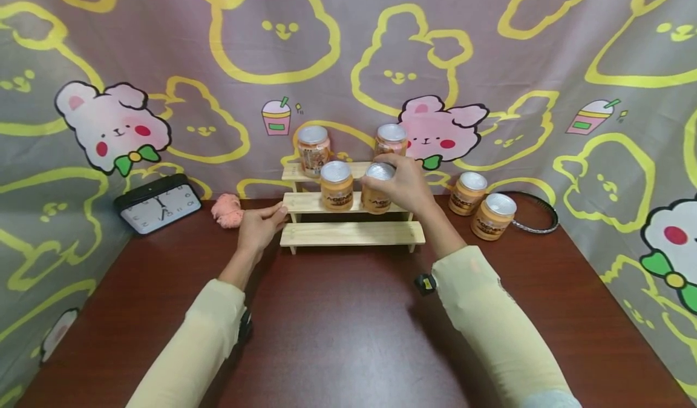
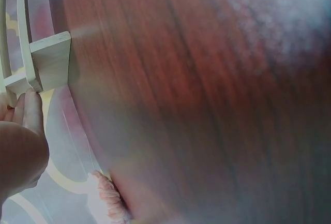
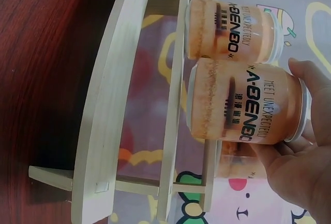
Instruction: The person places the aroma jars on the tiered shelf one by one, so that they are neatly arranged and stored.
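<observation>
Your right hand [image 1: 405, 184] grips the held can [image 1: 376, 197] near its silver top, thumb and fingers only as wide as the can — prob. so the base stays free to sit flat on the mid tier. It's upright at that tier's right side, just beside the neighbour can [image 1: 336, 189]; can't tell if its full wt is on the board. Your left hand [image 1: 256, 229] pinches the left end of the wooden stand [image 1: 353, 233], fingers nearly closed — prob. to stop it sliding.

Head cam gives you the layout, incl. back cans [image 1: 314, 154] up top and spare cans [image 1: 492, 216] on the table [image 1: 337, 311] at right. R wrist cam gets you the label lettering close up; L wrist cam shows fingertips [image 2: 33, 100] at the stand's end, but no cans.
</observation>
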Action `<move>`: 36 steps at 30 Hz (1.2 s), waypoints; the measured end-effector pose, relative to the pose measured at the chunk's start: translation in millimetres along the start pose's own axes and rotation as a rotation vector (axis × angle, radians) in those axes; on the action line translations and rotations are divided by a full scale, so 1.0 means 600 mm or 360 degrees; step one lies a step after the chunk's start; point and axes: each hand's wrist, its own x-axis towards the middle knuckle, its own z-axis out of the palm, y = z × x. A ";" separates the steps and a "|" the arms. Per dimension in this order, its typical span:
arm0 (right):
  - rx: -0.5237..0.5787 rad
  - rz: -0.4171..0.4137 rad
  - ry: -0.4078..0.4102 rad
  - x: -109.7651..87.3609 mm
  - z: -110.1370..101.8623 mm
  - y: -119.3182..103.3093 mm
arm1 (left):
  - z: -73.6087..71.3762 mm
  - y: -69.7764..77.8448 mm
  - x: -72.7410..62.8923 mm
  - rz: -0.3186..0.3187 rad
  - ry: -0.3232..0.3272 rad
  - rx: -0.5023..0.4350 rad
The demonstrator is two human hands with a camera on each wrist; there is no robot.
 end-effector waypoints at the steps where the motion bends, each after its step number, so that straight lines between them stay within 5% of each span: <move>1: -0.0003 0.0002 0.0001 0.001 0.000 0.000 | 0.000 0.000 0.000 -0.0002 -0.0002 -0.0002; 36: -0.0001 0.0119 0.0040 0.022 0.037 -0.009 | 0.002 -0.002 0.002 0.0015 0.0013 -0.0054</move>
